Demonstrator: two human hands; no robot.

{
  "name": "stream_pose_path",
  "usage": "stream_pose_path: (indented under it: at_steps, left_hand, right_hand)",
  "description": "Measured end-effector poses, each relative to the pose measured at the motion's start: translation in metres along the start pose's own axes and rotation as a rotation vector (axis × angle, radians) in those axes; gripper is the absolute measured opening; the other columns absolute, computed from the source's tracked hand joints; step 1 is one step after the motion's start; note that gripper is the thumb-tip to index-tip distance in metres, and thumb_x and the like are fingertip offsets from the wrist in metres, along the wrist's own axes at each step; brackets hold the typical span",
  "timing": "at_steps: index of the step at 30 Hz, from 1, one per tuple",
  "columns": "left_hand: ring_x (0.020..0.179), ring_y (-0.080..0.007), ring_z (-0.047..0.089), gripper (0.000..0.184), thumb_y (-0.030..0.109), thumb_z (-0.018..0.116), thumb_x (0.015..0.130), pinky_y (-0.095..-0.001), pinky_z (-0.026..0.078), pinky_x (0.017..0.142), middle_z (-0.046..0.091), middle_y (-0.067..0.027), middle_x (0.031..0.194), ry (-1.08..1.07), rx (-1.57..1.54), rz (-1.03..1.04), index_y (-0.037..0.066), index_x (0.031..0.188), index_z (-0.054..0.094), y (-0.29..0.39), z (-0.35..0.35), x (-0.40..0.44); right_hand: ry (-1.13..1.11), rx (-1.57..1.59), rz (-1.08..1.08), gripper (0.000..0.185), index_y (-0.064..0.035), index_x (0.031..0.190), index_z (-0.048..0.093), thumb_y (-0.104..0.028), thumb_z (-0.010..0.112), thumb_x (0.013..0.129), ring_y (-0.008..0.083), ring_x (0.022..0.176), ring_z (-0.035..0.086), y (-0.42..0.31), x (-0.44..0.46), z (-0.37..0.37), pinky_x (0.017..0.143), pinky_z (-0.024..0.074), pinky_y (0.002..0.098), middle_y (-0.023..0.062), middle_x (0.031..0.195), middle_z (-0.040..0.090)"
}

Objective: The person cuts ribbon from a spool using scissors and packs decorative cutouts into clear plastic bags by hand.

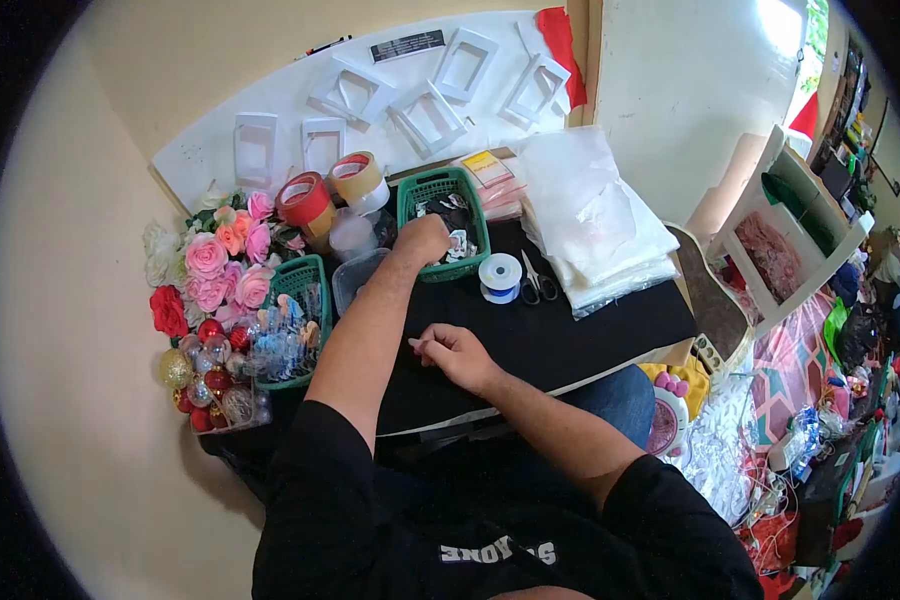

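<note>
My left hand (423, 240) reaches over the near-left part of a green plastic basket (483, 222). Its fingers point down and are hidden. Small black and white pieces (457, 243) lie inside that basket. Over the black cloth (530, 345), closer to my body, my right hand (455, 355) has its fingers curled together. A small pale bit shows at its fingertips, too small to name. Beside the basket stands a spool of white and blue ribbon (500, 277), with black-handled scissors (539, 283) lying to its right.
Tape rolls (360, 182), artificial flowers (210, 262), Christmas balls (215, 375) and another green basket (322, 290) with small wrapped items crowd the left. Clear plastic bags (590, 220) are stacked at right. White frames (350, 90) lie on the white board behind.
</note>
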State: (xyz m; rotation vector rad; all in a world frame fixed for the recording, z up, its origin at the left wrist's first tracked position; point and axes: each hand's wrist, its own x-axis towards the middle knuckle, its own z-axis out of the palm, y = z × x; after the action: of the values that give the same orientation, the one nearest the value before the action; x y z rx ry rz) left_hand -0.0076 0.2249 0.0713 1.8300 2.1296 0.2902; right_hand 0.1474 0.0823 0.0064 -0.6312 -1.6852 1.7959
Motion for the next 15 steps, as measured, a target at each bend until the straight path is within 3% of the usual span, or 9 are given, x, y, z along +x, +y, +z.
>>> stream_pose_path:
  at_steps: [4, 7, 9, 11, 13, 15]
  left_hand:
    - [0.09, -0.0329, 0.068, 0.027, 0.029, 0.073, 0.079, -0.0428, 0.053, 0.081, 0.071, -0.0172, 0.09, 0.076, -0.107, 0.011, 0.004, 0.089, 0.07, 0.002, -0.016, -0.014]
    - [0.088, -0.0286, 0.068, 0.03, 0.028, 0.074, 0.079, -0.0385, 0.053, 0.077, 0.069, -0.0176, 0.092, -0.055, -0.257, -0.021, 0.004, 0.096, 0.067, -0.013, -0.028, -0.014]
    - [0.081, -0.0209, 0.066, 0.039, 0.023, 0.071, 0.082, -0.0332, 0.051, 0.071, 0.067, -0.0138, 0.09, 0.272, -0.391, 0.116, 0.006, 0.115, 0.062, -0.021, -0.027, -0.022]
    - [0.077, -0.0184, 0.063, 0.043, 0.021, 0.07, 0.082, -0.0318, 0.049, 0.068, 0.065, -0.0112, 0.087, 0.258, -0.5, 0.142, 0.006, 0.122, 0.059, -0.021, -0.028, -0.036]
    - [0.07, -0.0141, 0.056, 0.049, 0.015, 0.064, 0.087, -0.0301, 0.046, 0.062, 0.059, -0.0047, 0.079, 0.222, -0.646, 0.209, 0.006, 0.134, 0.052, -0.014, -0.031, -0.066]
    - [0.071, -0.0137, 0.057, 0.046, 0.014, 0.063, 0.088, -0.0286, 0.046, 0.062, 0.06, -0.0048, 0.081, 0.199, -0.702, 0.227, 0.005, 0.131, 0.051, -0.011, -0.028, -0.098]
  right_hand:
    - [0.001, 0.042, 0.004, 0.02, -0.0017, 0.089, 0.061, -0.021, 0.057, 0.093, 0.0136, 0.077, 0.059, 0.005, 0.001, 0.0, 0.072, 0.0483, 0.0302, 0.0051, 0.081, 0.062]
    - [0.013, 0.022, 0.029, 0.019, -0.0019, 0.088, 0.061, -0.02, 0.057, 0.093, 0.0137, 0.078, 0.06, 0.002, 0.002, 0.0, 0.074, 0.0487, 0.0303, 0.0053, 0.083, 0.063]
    - [0.014, 0.033, 0.016, 0.019, -0.0031, 0.091, 0.06, -0.022, 0.056, 0.095, 0.013, 0.076, 0.058, -0.001, 0.002, -0.001, 0.072, 0.047, 0.0284, 0.0044, 0.082, 0.061]
    - [0.02, 0.051, 0.01, 0.02, -0.0044, 0.095, 0.06, -0.023, 0.055, 0.097, 0.0122, 0.074, 0.056, -0.004, 0.0, 0.0, 0.07, 0.0453, 0.0265, 0.0036, 0.08, 0.06]
    - [0.134, 0.205, 0.085, 0.027, -0.0068, 0.104, 0.053, -0.034, 0.05, 0.099, 0.013, 0.071, 0.052, -0.015, 0.0, -0.001, 0.067, 0.0427, 0.0268, 0.003, 0.081, 0.056]
    - [0.164, 0.292, 0.092, 0.03, -0.008, 0.107, 0.05, -0.038, 0.048, 0.1, 0.0133, 0.07, 0.051, -0.013, 0.001, -0.002, 0.066, 0.0416, 0.0271, 0.0029, 0.081, 0.053]
